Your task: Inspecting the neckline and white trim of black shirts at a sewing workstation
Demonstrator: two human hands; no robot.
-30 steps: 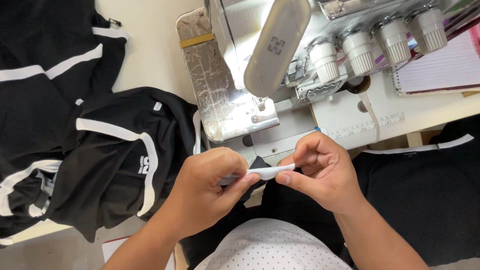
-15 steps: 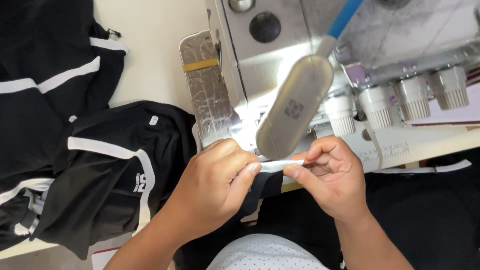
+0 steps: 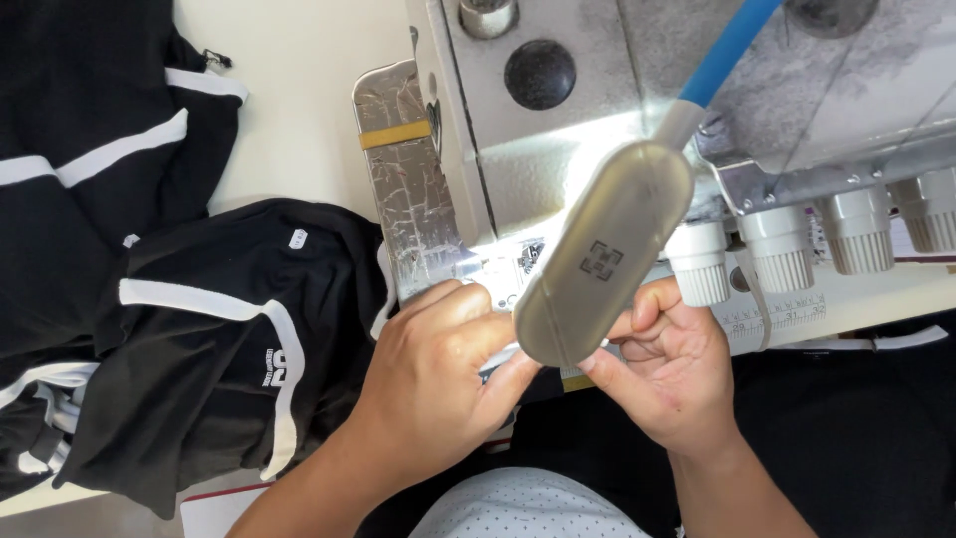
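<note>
Both hands have come up under the lamp [image 3: 605,267], which now hides most of the white strip [image 3: 498,361]. I see my left hand [image 3: 438,384] and right hand [image 3: 669,371] pinching it near the sewing machine [image 3: 597,80], black garments [image 3: 214,339] lying at the tabletop's left edge.

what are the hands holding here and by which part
Both hands, left hand and right hand, pinch something small under the lamp head, which hides the thing and the grip.

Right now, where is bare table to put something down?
A cream strip of table lies bare between the black garments and the sewing machine. Near the needle it is crowded: left hand, right hand and the lamp fill it.
</note>
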